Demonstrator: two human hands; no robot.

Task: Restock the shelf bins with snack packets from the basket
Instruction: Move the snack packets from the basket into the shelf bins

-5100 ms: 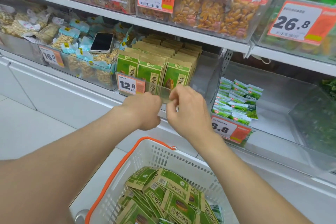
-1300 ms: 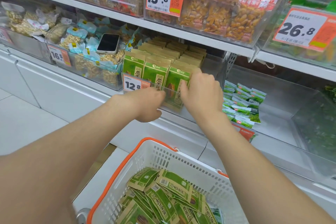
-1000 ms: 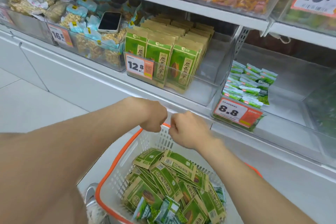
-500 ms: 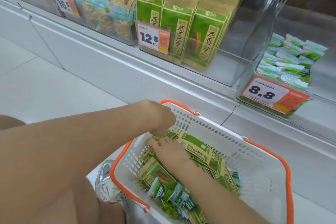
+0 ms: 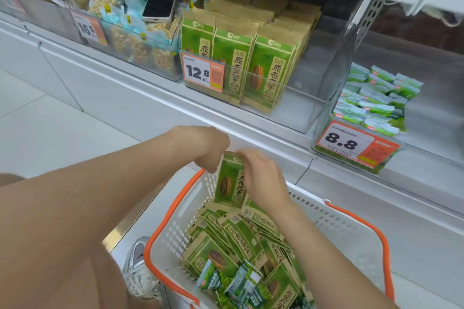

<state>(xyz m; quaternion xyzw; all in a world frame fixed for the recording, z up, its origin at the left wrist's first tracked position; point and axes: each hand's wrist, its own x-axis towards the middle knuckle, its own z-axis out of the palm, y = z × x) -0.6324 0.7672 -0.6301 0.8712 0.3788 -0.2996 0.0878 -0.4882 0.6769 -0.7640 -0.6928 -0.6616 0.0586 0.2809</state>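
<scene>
Both hands hold one green sunflower-seed packet [image 5: 229, 182] upright above the white basket [image 5: 351, 231] with orange handles. My left hand [image 5: 212, 148] grips its top left corner; my right hand [image 5: 262, 178] curls round its right edge. Several more green packets [image 5: 241, 236] lie loose in the basket, with small green sachets [image 5: 233, 283] at its near end. On the shelf, a clear bin [image 5: 308, 98] tagged 12.8 holds rows of the same packets [image 5: 236, 63] standing upright, with bare floor on its right side.
A clear bin [image 5: 426, 148] tagged 8.8 on the right holds small green sachets. Left of the 12.8 bin, a bin of nut packets [image 5: 135, 40] carries a phone [image 5: 159, 5] on top. A shoe [image 5: 136, 273] sits beside the basket on the white floor.
Both hands left the shelf bin and dropped to the basket. They reached among the packets and now lift one packet upright above the pile. The view tilted down.
</scene>
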